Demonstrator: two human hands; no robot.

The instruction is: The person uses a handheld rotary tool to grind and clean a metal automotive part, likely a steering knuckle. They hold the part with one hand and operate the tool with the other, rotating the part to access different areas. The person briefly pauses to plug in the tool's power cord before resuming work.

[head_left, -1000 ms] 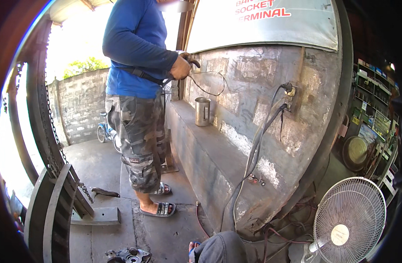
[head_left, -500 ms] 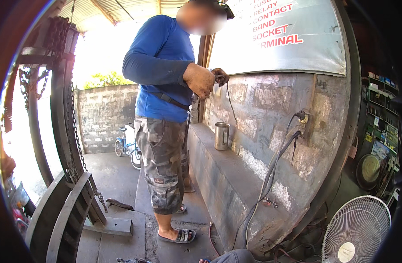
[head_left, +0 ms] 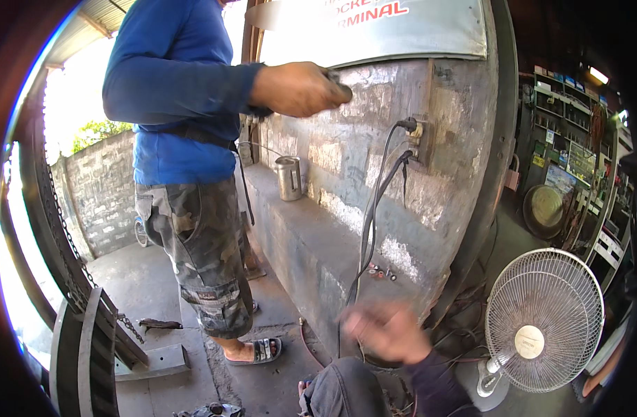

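Observation:
My right hand (head_left: 391, 332) is raised at the lower middle, in a dark sleeve, beside my bent knee (head_left: 343, 389) in grey trousers. Motion smears its fingers, and I see nothing clear in them. My left hand is out of the picture. Facing the wall on the left stands a person (head_left: 186, 160) in a blue long-sleeved top and camouflage shorts. That person's hand (head_left: 298, 89) stretches out to the right around a small dark object (head_left: 339, 87), whose kind I cannot make out.
A metal mug (head_left: 288, 179) and a few small parts (head_left: 382, 272) sit on the concrete ledge (head_left: 284, 222). Black cables hang from a wall outlet (head_left: 417, 139). A white fan (head_left: 544, 320) stands at right, a steel frame with chains (head_left: 82, 347) at left. A metal part (head_left: 211, 410) lies on the floor.
The view has swung right and down. My right hand has come into view from below. The person has stretched an arm out toward the right with the dark object.

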